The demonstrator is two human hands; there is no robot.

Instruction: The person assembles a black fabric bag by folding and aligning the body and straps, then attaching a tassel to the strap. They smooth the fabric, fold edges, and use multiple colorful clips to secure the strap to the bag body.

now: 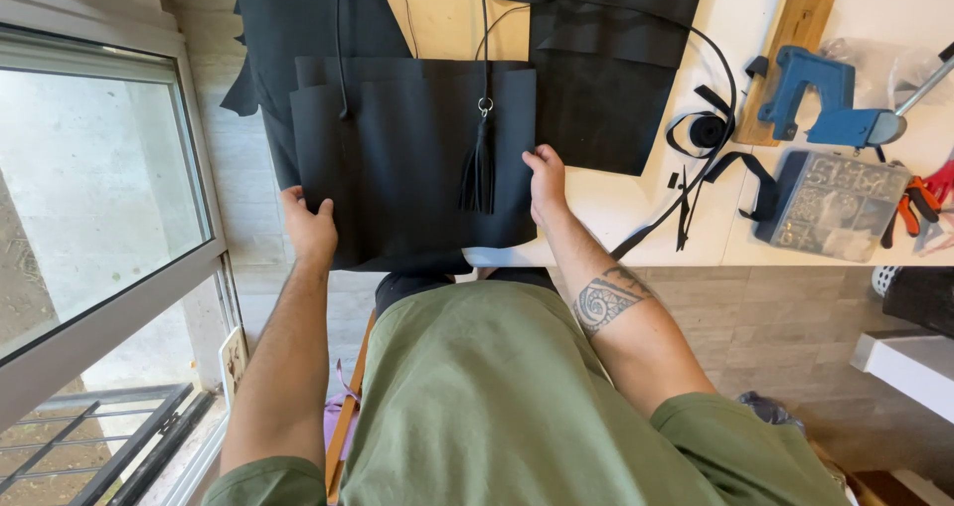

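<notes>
The black leather panel (397,158) lies flat at the bench's (636,218) near edge, long axis along that edge. Left hand (310,230) pinches its lower left corner, apparently closed on it. Right hand (547,183) presses the right edge, fingers (542,156) flat, beside the tassel (479,173).

Bare white bench (636,203) strip right of black leather bag panel (407,158) is passable; further right blocked by tangled black straps (711,158), blue metal press (825,103), clear compartment box (835,203).
</notes>
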